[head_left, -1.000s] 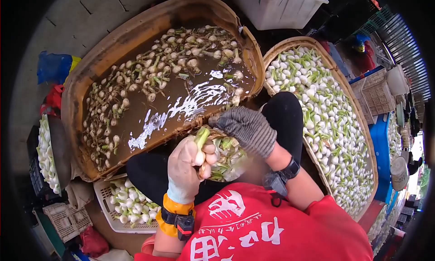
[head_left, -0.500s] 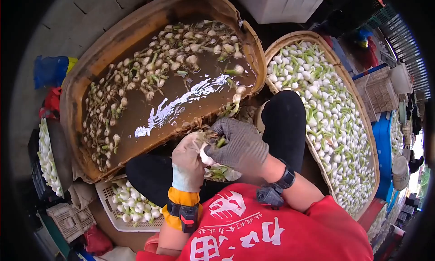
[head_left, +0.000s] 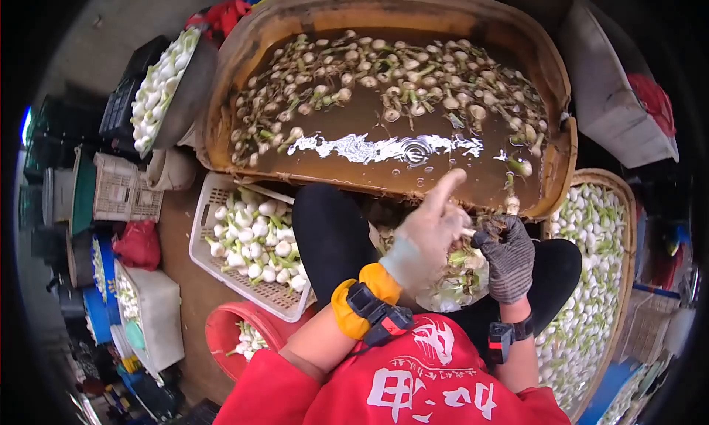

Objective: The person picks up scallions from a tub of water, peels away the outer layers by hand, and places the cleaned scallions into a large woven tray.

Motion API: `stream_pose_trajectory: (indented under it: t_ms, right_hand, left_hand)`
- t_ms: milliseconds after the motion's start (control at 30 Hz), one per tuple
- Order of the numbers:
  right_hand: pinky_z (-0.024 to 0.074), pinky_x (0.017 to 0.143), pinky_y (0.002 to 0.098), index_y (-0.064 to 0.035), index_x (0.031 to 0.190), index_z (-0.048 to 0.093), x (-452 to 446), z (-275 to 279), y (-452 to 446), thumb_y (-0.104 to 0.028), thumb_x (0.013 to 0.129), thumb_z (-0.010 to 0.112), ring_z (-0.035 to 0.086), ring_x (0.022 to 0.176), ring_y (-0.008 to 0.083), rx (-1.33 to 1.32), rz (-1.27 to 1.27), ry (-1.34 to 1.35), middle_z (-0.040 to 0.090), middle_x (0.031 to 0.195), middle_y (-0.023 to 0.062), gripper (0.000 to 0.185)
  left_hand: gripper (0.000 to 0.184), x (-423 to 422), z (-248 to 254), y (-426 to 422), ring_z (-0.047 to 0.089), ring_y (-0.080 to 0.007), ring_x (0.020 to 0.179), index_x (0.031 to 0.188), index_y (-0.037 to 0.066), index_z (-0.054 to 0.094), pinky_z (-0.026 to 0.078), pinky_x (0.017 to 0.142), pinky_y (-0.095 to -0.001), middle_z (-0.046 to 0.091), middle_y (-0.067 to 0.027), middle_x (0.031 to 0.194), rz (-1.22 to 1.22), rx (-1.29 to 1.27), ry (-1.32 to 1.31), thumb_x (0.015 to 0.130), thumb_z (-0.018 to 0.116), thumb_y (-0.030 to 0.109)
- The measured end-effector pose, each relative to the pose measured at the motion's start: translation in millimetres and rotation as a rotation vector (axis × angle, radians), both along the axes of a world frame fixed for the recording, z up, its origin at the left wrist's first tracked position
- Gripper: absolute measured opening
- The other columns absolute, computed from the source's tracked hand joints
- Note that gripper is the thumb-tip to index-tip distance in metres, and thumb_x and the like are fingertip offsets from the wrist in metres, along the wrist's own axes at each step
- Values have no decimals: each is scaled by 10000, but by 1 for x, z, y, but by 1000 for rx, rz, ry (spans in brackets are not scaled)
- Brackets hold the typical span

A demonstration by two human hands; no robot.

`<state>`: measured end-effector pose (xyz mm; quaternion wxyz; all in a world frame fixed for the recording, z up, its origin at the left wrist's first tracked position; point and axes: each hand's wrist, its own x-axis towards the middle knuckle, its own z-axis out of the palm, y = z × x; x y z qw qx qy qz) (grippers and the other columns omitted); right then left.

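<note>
My left hand [head_left: 430,237], in a pale glove with a yellow cuff, is raised in front of my lap with its index finger stretched out; its other fingers are partly blurred beside my right hand. My right hand [head_left: 509,259], in a grey knitted glove, is closed round a garlic bulb with a whitish stem [head_left: 468,232] showing at the thumb; most of the bulb is hidden. Beneath both hands, peeled leaves and skins [head_left: 456,281] lie heaped between my knees. Just beyond is a brown tub [head_left: 384,181] of murky water with unpeeled garlic [head_left: 413,78].
A white basket [head_left: 198,237] of clean garlic stands left of my knee, with a red bucket [head_left: 221,336] nearer. On the right, a wide woven tray [head_left: 628,225] holds peeled garlic. A white bin [head_left: 613,93] stands at the upper right, and a tilted bowl [head_left: 193,93] at the upper left.
My view has swung left, bringing the basket and red bucket further in. My hands have moved apart slightly, and my left index finger is now extended. The pinkish bulb between them no longer shows.
</note>
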<state>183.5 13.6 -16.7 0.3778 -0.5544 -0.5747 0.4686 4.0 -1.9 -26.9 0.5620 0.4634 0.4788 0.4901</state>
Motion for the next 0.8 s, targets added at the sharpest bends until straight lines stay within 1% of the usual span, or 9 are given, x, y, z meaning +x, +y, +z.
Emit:
stream_pose_trajectory:
  t_ms: [133, 167, 233, 333, 433, 467, 667, 733, 800]
  right_hand:
    - [493, 758, 298, -8, 996, 621, -5, 3, 20, -159, 814, 754, 601, 790, 151, 2, -72, 168, 640, 854, 74, 272]
    - [493, 758, 298, -8, 996, 621, 1, 2, 25, -159, 814, 754, 601, 790, 151, 7, -98, 150, 640, 854, 74, 272]
    - [491, 724, 308, -5, 988, 620, 21, -12, 33, -190, 816, 756, 603, 755, 179, 148, -3, -374, 634, 830, 102, 287]
    - [490, 716, 362, -10, 948, 634, 47, -27, 33, -277, 806, 759, 617, 762, 272, -23, 19, -416, 647, 846, 141, 327]
    - [492, 751, 397, -16, 959, 649, 60, -28, 38, -276, 775, 766, 632, 822, 309, -103, 168, -537, 659, 874, 151, 339]
    - [494, 771, 416, -24, 972, 661, 61, -28, 40, -267, 749, 774, 639, 858, 328, -93, 333, -648, 667, 896, 154, 349]
    - [502, 860, 427, -76, 1106, 686, 52, -45, 54, -254, 680, 775, 636, 993, 341, -97, 714, -758, 678, 1039, 152, 470]
    - [504, 887, 419, -96, 1127, 686, 51, -43, 60, -214, 698, 778, 634, 1028, 348, -146, 711, -745, 678, 1094, 155, 454]
    - [504, 886, 418, -102, 1118, 691, 59, -57, 65, -215, 713, 766, 635, 1027, 343, -134, 686, -656, 678, 1094, 150, 427]
  left_hand:
    - [660, -100, 13, -29, 602, -125, 687, 1491, 68, 283, 525, 594, -252, 632, -97, 962, 623, 181, 223, 875, 504, -18]
    - [621, -144, 11, -51, 619, -123, 712, 1459, 54, 348, 530, 618, -240, 644, -108, 978, 790, 145, 231, 867, 524, -8]
    - [418, -250, -14, -129, 618, -142, 736, 1302, -3, 527, 533, 655, -241, 650, -98, 953, 1010, 2, 897, 887, 539, 42]
    - [326, -400, -77, -330, 596, -287, 1061, 1089, -15, 645, 469, 937, -369, 659, -144, 1028, 982, -594, 1061, 929, 544, 250]
    - [443, -384, -87, -440, 615, -254, 1077, 1091, 154, 691, 459, 949, -394, 669, -91, 1123, -537, -1285, 2015, 918, 485, 506]
    - [443, -392, -84, -427, 615, -254, 1077, 1091, 154, 691, 459, 949, -394, 669, -91, 1123, -560, -1268, 2033, 918, 485, 506]
    - [120, -418, -85, -330, 444, -94, 582, 863, 133, 532, 389, 529, -220, 490, 18, 690, 986, -693, 592, 974, 517, 178]
    - [99, -405, -52, -194, 391, -60, 544, 872, 71, 540, 315, 479, -206, 448, 30, 648, 675, -371, 743, 962, 510, 99]
    - [164, -336, -17, -57, 548, -157, 866, 1048, -7, 607, 431, 774, -274, 590, -75, 940, 482, -217, 934, 944, 559, 109]
